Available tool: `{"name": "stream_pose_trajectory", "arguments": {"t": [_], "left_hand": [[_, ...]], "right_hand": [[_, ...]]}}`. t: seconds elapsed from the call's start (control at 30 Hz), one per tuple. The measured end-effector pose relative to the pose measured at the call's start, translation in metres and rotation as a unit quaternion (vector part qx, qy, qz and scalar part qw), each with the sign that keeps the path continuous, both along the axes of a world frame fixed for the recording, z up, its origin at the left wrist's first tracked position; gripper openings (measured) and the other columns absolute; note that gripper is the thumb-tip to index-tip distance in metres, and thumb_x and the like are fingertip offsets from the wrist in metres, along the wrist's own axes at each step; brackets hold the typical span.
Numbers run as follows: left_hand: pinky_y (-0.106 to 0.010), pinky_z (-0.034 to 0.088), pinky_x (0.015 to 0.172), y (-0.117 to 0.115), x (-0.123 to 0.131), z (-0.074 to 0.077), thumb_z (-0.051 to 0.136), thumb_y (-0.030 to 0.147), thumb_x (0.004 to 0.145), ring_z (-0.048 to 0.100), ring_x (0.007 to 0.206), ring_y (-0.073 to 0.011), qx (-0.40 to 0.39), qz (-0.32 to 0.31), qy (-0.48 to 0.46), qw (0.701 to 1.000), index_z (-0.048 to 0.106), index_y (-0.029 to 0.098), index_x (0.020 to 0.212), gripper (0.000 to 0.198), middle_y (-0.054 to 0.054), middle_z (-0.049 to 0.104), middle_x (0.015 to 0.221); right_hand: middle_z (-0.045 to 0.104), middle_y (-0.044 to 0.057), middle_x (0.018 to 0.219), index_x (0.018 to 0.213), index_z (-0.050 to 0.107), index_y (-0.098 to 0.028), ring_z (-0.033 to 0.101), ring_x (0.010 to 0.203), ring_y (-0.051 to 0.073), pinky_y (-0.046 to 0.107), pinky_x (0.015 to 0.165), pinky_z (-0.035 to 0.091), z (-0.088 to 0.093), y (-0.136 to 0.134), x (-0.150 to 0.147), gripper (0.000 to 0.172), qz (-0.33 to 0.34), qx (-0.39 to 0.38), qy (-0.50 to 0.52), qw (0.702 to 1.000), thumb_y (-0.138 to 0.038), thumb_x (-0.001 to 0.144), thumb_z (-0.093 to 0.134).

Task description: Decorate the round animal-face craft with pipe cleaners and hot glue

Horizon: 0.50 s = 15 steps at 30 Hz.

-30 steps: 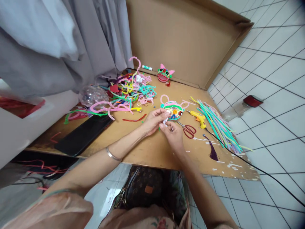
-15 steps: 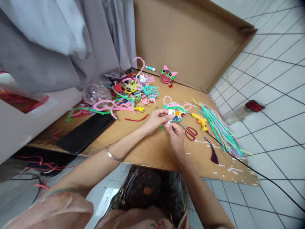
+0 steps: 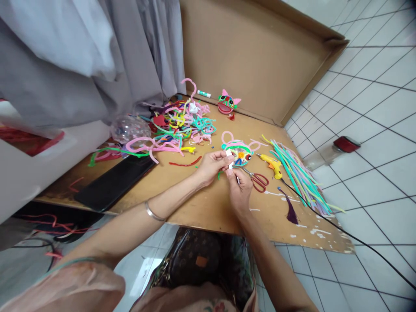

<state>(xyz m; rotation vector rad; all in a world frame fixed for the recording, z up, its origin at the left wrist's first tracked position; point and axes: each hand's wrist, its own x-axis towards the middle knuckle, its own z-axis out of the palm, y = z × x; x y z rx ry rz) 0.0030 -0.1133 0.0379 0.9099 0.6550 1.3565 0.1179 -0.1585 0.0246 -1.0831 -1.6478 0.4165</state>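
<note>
A white strip [image 3: 230, 159] is pinched between the thumb and fingers of the left hand [image 3: 212, 167], and its lower end is met by the pinched thumb and finger of the right hand [image 3: 240, 186]. Both grips are narrow; whether anything else is held in the curled right fingers cannot be told. A second ago the strip was seen bent and turned partly edge-on; now it is held straighter, with more of its flat side shown. The work in hand is thus judged to be the handling of the strip, spread between two pinches.

Just beyond the fingertips, on the table [image 3: 201, 208], the decorated face [image 3: 241, 149] is partly covered by the strip and left fingers; whether it is touched cannot be told. Its place among its neighbours is unchanged. Near the right hand, the scissors [image 3: 253, 176] are left lying, gripped by neither hand.

Farther right, the glue gun [image 3: 272, 164] is laid beside a bundle of coloured stems [image 3: 300, 175], with a purple tassel [image 3: 291, 212] set nearer the table's edge. To the left of the hands, a red stem [image 3: 185, 163] is left by itself, short of a tangled pile [image 3: 182, 119]. At the back, a second face [image 3: 226, 103] is stood near a glue stick [image 3: 204, 94].
</note>
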Motion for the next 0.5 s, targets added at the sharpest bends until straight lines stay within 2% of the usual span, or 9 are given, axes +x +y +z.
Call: {"name": "stream_pose_trajectory", "arguments": {"t": [0.07,0.13,0.2,0.27,0.3,0.37,0.4,0.5], "left_hand": [[-0.017,0.03,0.046,0.004,-0.004,0.001,0.089,0.046,0.05,0.042,0.047,-0.0031,-0.01,0.023,-0.02,0.999,0.057,0.014,0.06,0.046,0.005,0.053,0.052],[-0.016,0.031,0.046,0.009,-0.011,0.004,0.089,0.043,0.051,0.041,0.046,-0.0026,-0.019,0.072,-0.044,0.996,0.053,0.015,0.058,0.046,0.006,0.05,0.051],[-0.016,0.033,0.046,0.014,-0.019,0.007,0.089,0.038,0.054,0.042,0.047,-0.0023,0.003,0.109,-0.045,0.993,0.054,0.015,0.06,0.042,0.006,0.052,0.053],[-0.016,0.033,0.045,0.015,-0.023,0.008,0.088,0.037,0.056,0.043,0.047,-0.0029,0.013,0.093,-0.028,0.995,0.057,0.015,0.062,0.039,0.005,0.053,0.053],[-0.017,0.034,0.045,0.014,-0.024,0.009,0.088,0.038,0.056,0.043,0.046,-0.0034,0.013,0.08,-0.017,0.997,0.059,0.015,0.063,0.038,0.005,0.053,0.053],[-0.018,0.035,0.044,0.012,-0.023,0.008,0.089,0.041,0.055,0.045,0.045,-0.0041,0.01,0.051,0.002,0.999,0.062,0.014,0.063,0.039,0.004,0.055,0.052],[-0.018,0.037,0.045,0.011,-0.022,0.007,0.089,0.041,0.055,0.046,0.046,-0.0045,0.007,0.038,0.009,0.999,0.063,0.014,0.064,0.039,0.003,0.056,0.052],[-0.018,0.043,0.049,0.009,-0.02,0.005,0.089,0.042,0.055,0.053,0.051,-0.0059,0.001,0.007,0.017,1.0,0.066,0.013,0.065,0.038,0.0,0.061,0.057]], "right_hand": [[0.061,0.002,0.072,0.075,0.064,-0.02,0.055,0.072,0.017,0.03,0.069,0.043,-0.002,-0.003,0.002,0.032,-0.005,0.022,-0.057,0.998,-0.033,0.097,0.044],[0.061,0.005,0.076,0.081,0.066,-0.02,0.055,0.075,0.018,0.032,0.071,0.043,-0.006,-0.008,0.003,0.034,0.012,0.034,-0.153,0.988,-0.032,0.098,0.04],[0.065,0.01,0.093,0.102,0.068,-0.02,0.058,0.088,0.023,0.038,0.079,0.045,-0.009,-0.013,0.004,0.032,0.045,0.031,-0.262,0.963,-0.033,0.098,0.038],[0.063,0.017,0.119,0.127,0.058,-0.018,0.055,0.11,0.03,0.046,0.094,0.044,-0.01,-0.016,0.007,0.039,0.07,0.021,-0.338,0.938,-0.037,0.097,0.041],[0.059,0.019,0.128,0.134,0.053,-0.017,0.052,0.118,0.032,0.048,0.1,0.041,-0.01,-0.017,0.01,0.044,0.078,0.021,-0.353,0.932,-0.039,0.096,0.044],[0.059,0.018,0.13,0.131,0.055,-0.017,0.05,0.124,0.031,0.047,0.108,0.037,-0.007,-0.018,0.022,0.042,0.077,0.033,-0.343,0.936,-0.039,0.096,0.045],[0.062,0.017,0.124,0.124,0.059,-0.017,0.052,0.121,0.029,0.046,0.107,0.038,-0.006,-0.017,0.031,0.037,0.064,0.046,-0.321,0.944,-0.037,0.097,0.043],[0.066,0.014,0.106,0.111,0.064,-0.016,0.058,0.104,0.027,0.046,0.097,0.044,-0.003,-0.009,0.066,0.034,-0.083,0.049,-0.287,0.953,-0.028,0.098,0.035]]}}
